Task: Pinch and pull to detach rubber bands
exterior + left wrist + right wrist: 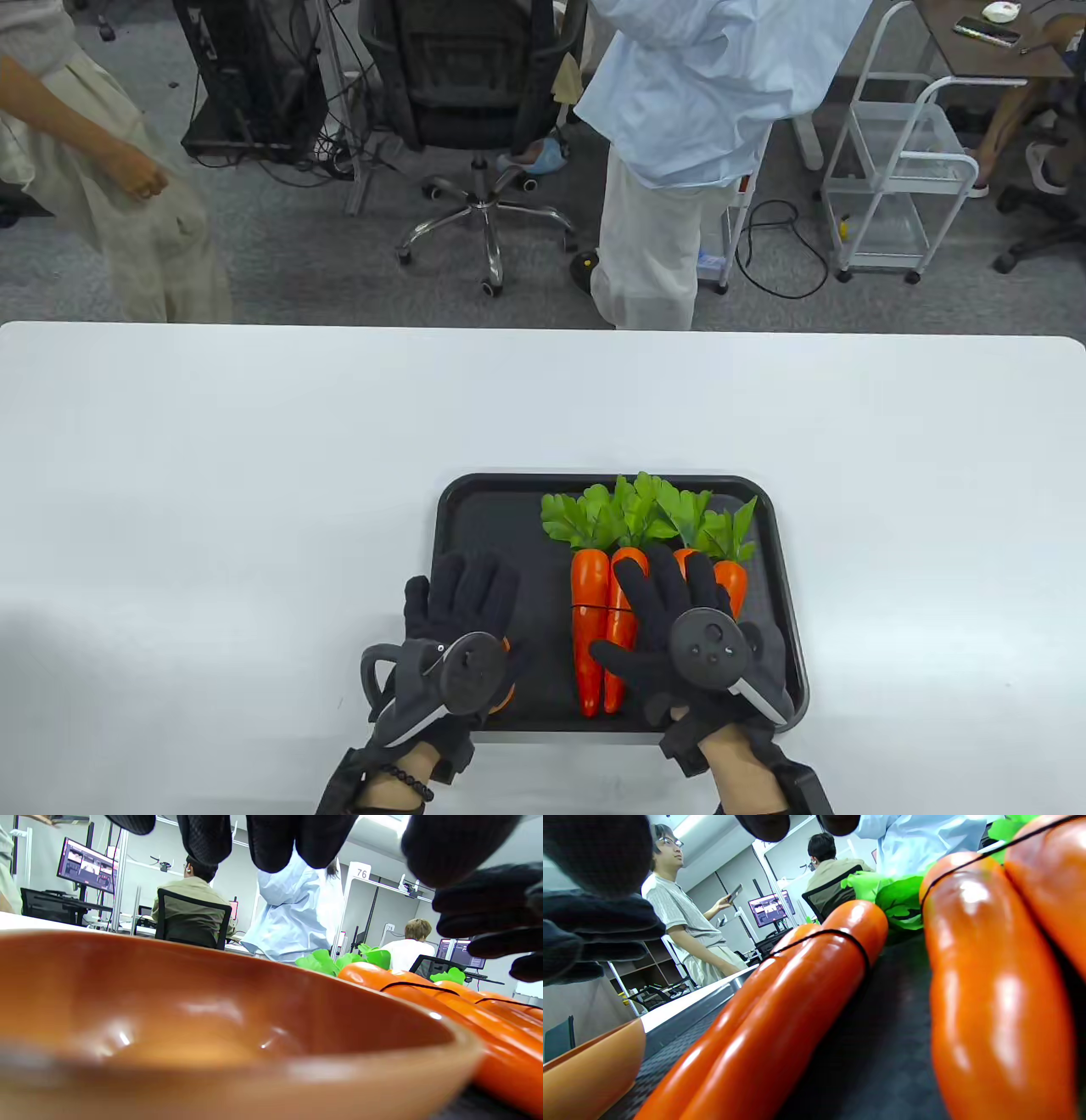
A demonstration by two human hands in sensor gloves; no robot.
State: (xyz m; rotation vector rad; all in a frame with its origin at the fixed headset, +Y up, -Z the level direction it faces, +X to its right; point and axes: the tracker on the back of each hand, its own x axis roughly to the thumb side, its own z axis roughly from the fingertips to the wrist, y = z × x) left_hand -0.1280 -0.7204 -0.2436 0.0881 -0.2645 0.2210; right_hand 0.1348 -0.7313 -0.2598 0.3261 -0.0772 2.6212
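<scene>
A black rubber band [840, 935] is circling the left pair of toy carrots [591, 620] lying on the black tray [475, 509]; another band [967, 861] is binding the right pair [992, 993]. The right hand [679, 628] is hovering over them, fingers spread, grasping nothing. The left hand [458, 611] is hanging spread over an orange bowl [212, 1027].

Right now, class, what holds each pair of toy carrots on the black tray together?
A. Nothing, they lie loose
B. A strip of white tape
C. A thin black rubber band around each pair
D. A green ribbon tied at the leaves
C: the right wrist view shows a thin black rubber band looped around the left pair of carrots, and another crossing the right pair.
</scene>
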